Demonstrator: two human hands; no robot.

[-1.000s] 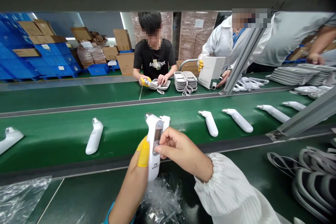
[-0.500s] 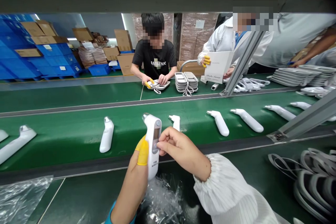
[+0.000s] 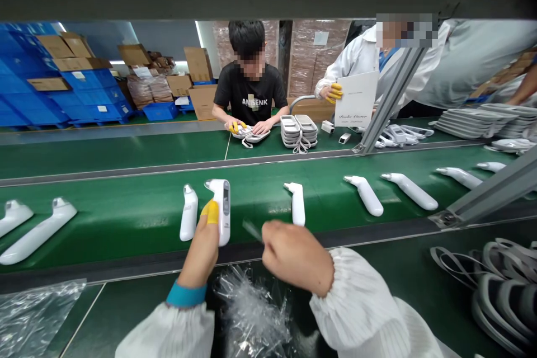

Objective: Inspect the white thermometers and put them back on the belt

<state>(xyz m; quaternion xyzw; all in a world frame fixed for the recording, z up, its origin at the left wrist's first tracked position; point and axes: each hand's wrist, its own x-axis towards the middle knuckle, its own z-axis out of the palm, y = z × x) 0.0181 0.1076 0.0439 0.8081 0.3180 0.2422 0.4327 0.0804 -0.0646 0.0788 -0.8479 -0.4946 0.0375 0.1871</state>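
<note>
We see the left hand [image 3: 204, 251], with a yellow cot on one fingertip, grasping a white thermometer [image 3: 222, 210] upright over the near edge of the green conveyor belt [image 3: 126, 215]. The right hand [image 3: 293, 254] is apart from it, fingers pinched on a thin clear film [image 3: 253, 230]. Crumpled plastic wrap [image 3: 251, 313] lies below both hands. More thermometers [image 3: 367, 196] lie in a row along the belt. Across it, a person's hands [image 3: 247, 126] rest on grey trays [image 3: 298, 130].
</note>
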